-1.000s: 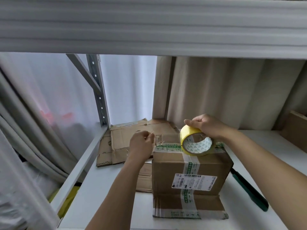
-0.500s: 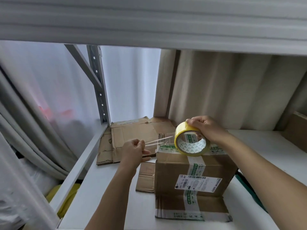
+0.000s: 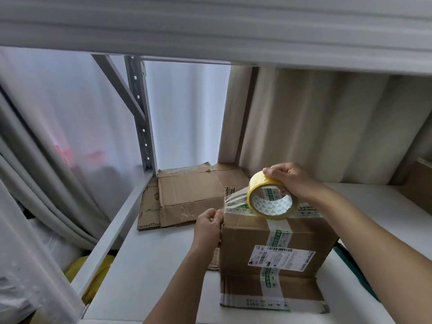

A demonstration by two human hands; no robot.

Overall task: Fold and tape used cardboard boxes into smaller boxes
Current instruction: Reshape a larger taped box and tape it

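Left hand (image 3: 208, 224): bare, no glove or ring.
Right hand (image 3: 288, 178): bare.
Forearms: bare, no sleeves showing.

The white shipping label (image 3: 281, 258) on the front face of the brown cardboard box (image 3: 243, 249) carries a barcode and a vertical number that seems to read "505 101-16 6A7"; its smaller print is too fine to read. The green printing on the box's white tape strip (image 3: 277, 239) is illegible.
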